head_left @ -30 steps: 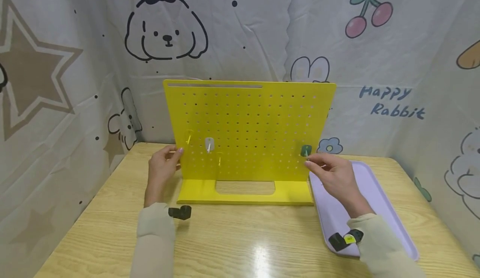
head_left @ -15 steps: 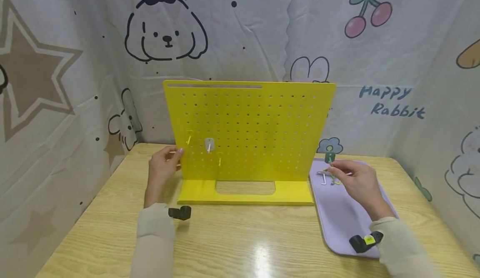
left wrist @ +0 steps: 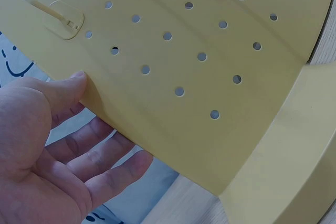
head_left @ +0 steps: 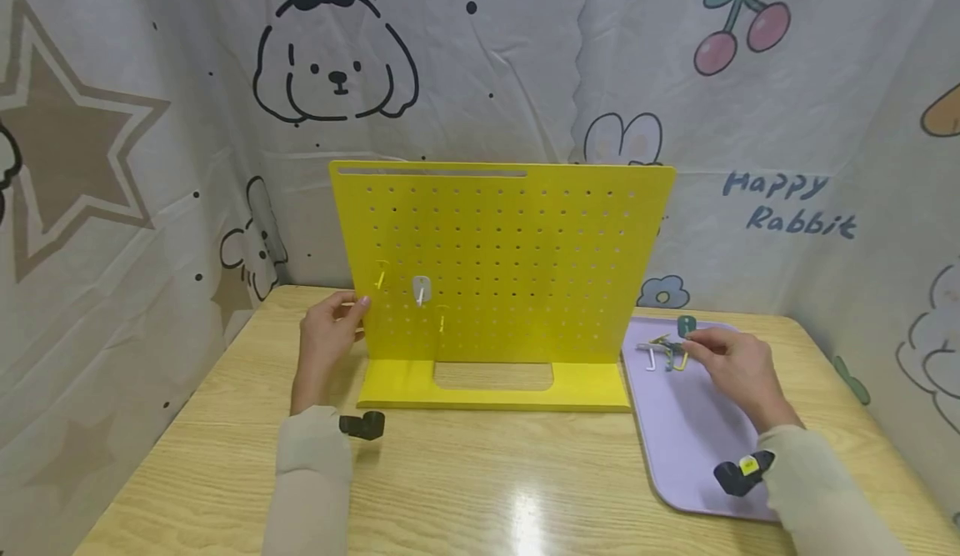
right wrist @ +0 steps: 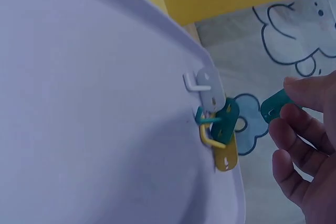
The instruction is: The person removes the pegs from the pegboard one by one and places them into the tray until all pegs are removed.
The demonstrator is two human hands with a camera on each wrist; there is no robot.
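Right hand [head_left: 738, 368] pinches green hook [head_left: 686, 326] by fingertips, near tray's [head_left: 697, 448] far end, just beside piled hooks [right wrist: 226, 121]. Left hand [head_left: 327, 333] grips board's [head_left: 487, 237] edge, thumb in front, fingers behind. Careful: slight pinch could drop it; pile could snag it; bumped board might shift.

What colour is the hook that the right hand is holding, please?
The hook in the right hand is green; the right wrist view shows it best.
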